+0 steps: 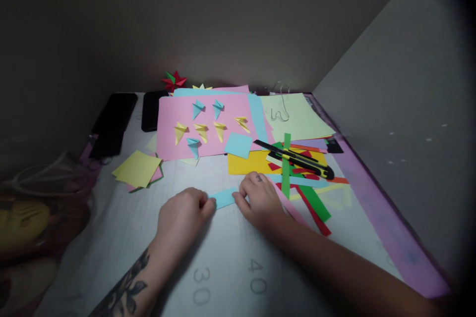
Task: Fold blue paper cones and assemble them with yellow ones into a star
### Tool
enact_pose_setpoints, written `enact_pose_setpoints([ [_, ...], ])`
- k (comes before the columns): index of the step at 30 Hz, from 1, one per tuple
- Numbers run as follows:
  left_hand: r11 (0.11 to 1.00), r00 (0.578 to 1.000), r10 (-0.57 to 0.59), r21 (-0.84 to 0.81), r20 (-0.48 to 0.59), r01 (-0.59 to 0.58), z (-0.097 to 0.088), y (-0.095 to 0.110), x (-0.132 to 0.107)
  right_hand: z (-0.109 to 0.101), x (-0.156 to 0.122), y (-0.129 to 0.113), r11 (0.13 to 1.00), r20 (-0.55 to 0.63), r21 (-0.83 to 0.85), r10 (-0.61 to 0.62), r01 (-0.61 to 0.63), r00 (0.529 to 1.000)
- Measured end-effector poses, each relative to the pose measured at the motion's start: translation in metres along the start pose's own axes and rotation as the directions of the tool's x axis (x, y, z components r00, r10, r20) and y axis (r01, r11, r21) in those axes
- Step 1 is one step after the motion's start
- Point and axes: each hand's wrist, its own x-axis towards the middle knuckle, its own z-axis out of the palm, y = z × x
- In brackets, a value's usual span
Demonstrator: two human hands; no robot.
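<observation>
Head camera: pretty busy paper-craft desk here. A small blue strip of paper (224, 199) is held between the two hands, low in the middle, just above the pale mat (219, 267) or flat on it; which one can't really be told. Its left end is gripped by the left hand (186, 210), with the fingers curled in and the thumb laid along the paper. The other end is gripped by the right hand (262, 200), fingers bent too, thumb and forefinger closed on the edge.

Further back, a pink sheet (238, 107) is dotted with little folded pieces: three in blue (198, 108) and four in yellow (201, 132). A blue square (238, 145) is laid over its near right corner. Beside the right hand, a yellow sheet (243, 164) is partly covered by a heap of scraps, with a green strip (285, 178) and a black-and-yellow box cutter (297, 158) resting on the pile. Pale green paper (297, 130) is spread out behind that, with a thin cord (281, 115) looped on it.

Over on the left, a few yellow squares (138, 167) are stacked loosely, and a red-and-green paper star (174, 80) can be spotted at the back.
</observation>
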Motion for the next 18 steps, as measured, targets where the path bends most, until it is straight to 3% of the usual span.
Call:
enact_pose_setpoints([
  [5, 0.998, 0.998, 0.05, 0.039, -0.025, -0.049, 0.002, -0.005, -0.001, -0.001, 0.0, 0.0, 1.0, 0.012, 0.0, -0.007, 0.007, 1.0],
  [8, 0.991, 0.987, 0.136, 0.005, -0.083, -0.136, 0.005, -0.008, 0.001, -0.001, 0.001, 0.0, 1.0, 0.024, -0.015, -0.009, 0.01, 1.0],
  [10, 0.956, 0.952, 0.286, -0.035, -0.105, -0.291, 0.007, -0.01, 0.003, -0.001, 0.001, 0.0, 1.0, 0.031, -0.029, -0.008, 0.009, 0.999],
  [13, 0.856, 0.856, 0.515, -0.01, -0.043, -0.516, 0.008, -0.014, 0.006, -0.002, 0.002, 0.0, 0.999, 0.042, -0.046, -0.001, 0.003, 0.999],
  [15, 0.826, 0.827, 0.562, 0.048, -0.006, -0.561, 0.009, -0.017, 0.008, -0.002, 0.002, 0.0, 0.999, 0.043, -0.035, 0.008, -0.006, 0.999],
  [18, 0.837, 0.839, 0.544, 0.083, -0.018, -0.541, 0.009, -0.022, 0.009, 0.0, 0.002, 0.005, 0.997, 0.037, 0.03, -0.066, 0.065, 0.997],
])
